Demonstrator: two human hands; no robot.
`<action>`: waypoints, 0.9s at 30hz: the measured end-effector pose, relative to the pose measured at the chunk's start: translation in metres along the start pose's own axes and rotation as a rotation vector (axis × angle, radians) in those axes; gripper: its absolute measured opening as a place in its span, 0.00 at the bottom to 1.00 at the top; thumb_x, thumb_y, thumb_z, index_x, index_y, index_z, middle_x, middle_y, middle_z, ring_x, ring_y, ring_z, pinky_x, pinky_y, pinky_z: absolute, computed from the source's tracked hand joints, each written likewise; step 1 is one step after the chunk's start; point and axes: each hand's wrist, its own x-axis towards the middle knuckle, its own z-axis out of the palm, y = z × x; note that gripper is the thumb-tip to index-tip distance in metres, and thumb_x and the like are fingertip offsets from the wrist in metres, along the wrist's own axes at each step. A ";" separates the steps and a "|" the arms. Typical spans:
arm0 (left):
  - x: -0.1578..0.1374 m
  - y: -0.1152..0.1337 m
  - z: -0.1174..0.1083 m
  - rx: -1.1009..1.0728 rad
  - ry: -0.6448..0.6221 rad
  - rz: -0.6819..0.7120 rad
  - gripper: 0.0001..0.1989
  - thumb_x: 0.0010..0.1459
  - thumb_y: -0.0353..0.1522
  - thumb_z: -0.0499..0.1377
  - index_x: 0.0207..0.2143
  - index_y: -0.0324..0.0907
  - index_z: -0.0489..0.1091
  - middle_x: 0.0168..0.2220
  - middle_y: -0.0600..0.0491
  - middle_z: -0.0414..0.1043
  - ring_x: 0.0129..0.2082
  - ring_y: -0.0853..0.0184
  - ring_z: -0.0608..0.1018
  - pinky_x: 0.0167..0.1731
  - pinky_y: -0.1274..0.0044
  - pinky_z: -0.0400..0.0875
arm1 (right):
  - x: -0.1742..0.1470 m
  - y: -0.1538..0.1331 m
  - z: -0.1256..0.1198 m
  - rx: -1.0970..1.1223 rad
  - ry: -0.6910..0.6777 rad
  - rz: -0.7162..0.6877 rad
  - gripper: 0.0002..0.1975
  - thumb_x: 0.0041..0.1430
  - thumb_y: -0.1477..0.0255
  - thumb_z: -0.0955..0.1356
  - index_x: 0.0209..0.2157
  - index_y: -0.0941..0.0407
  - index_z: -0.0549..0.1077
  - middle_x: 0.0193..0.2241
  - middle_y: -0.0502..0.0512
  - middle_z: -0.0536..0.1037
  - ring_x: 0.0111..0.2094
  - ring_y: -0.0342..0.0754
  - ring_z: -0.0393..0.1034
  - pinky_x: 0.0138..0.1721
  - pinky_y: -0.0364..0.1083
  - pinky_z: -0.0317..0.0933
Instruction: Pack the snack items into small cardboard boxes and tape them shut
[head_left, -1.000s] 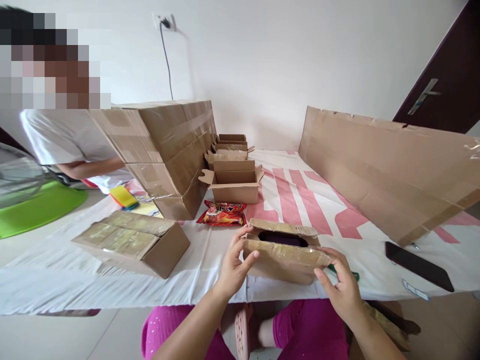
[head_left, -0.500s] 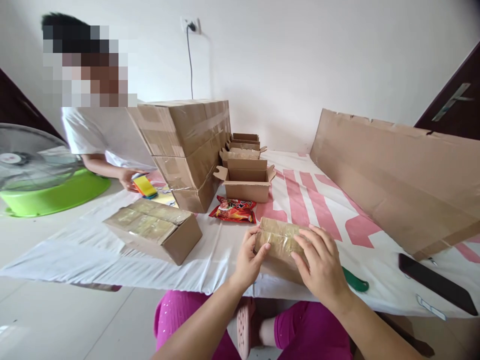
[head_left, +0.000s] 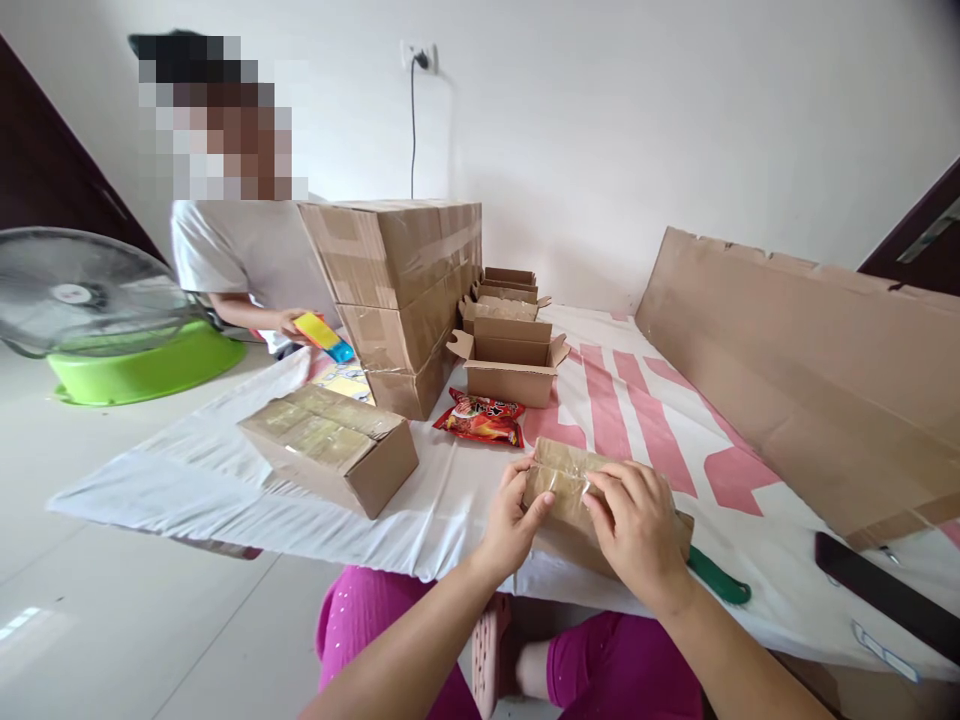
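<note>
Cardboard box point(head_left: 568, 527), both hands point(head_left: 639, 520) on it

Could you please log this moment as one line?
Left hand: on box, left end | right hand: on its taped top | nearby: red packet, green handle, phone

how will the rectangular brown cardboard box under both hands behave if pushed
The rectangular brown cardboard box probably won't roll, given its flat sides. Its walls look straight, so it should feel fairly stiff. The glossy clear tape on top may be slick.
</note>
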 end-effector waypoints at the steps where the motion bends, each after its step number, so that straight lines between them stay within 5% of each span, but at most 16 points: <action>1: 0.000 0.000 0.000 0.000 -0.001 0.002 0.17 0.60 0.46 0.56 0.40 0.41 0.72 0.47 0.45 0.66 0.56 0.56 0.68 0.56 0.67 0.63 | -0.001 0.000 0.000 0.008 -0.007 0.002 0.07 0.62 0.73 0.66 0.41 0.55 0.73 0.38 0.57 0.76 0.42 0.54 0.67 0.45 0.54 0.60; 9: 0.000 -0.001 0.000 -0.003 -0.010 0.002 0.16 0.61 0.45 0.56 0.40 0.41 0.72 0.49 0.45 0.66 0.58 0.56 0.67 0.58 0.66 0.61 | -0.007 0.011 -0.002 0.035 -0.053 0.062 0.12 0.61 0.70 0.66 0.46 0.57 0.69 0.43 0.60 0.74 0.45 0.55 0.65 0.47 0.56 0.59; 23: 0.000 -0.002 0.001 0.003 -0.011 -0.009 0.17 0.61 0.46 0.55 0.40 0.41 0.71 0.50 0.44 0.65 0.58 0.56 0.67 0.58 0.66 0.61 | -0.003 0.016 -0.002 0.140 -0.061 0.074 0.06 0.63 0.74 0.64 0.41 0.55 0.71 0.36 0.55 0.77 0.40 0.51 0.67 0.43 0.51 0.59; 27: 0.000 -0.004 0.001 0.020 -0.008 0.007 0.16 0.61 0.45 0.55 0.40 0.41 0.71 0.50 0.44 0.65 0.58 0.56 0.67 0.57 0.66 0.61 | 0.006 0.015 -0.002 0.095 -0.124 0.062 0.06 0.64 0.74 0.63 0.32 0.55 0.70 0.31 0.53 0.75 0.36 0.50 0.64 0.39 0.50 0.57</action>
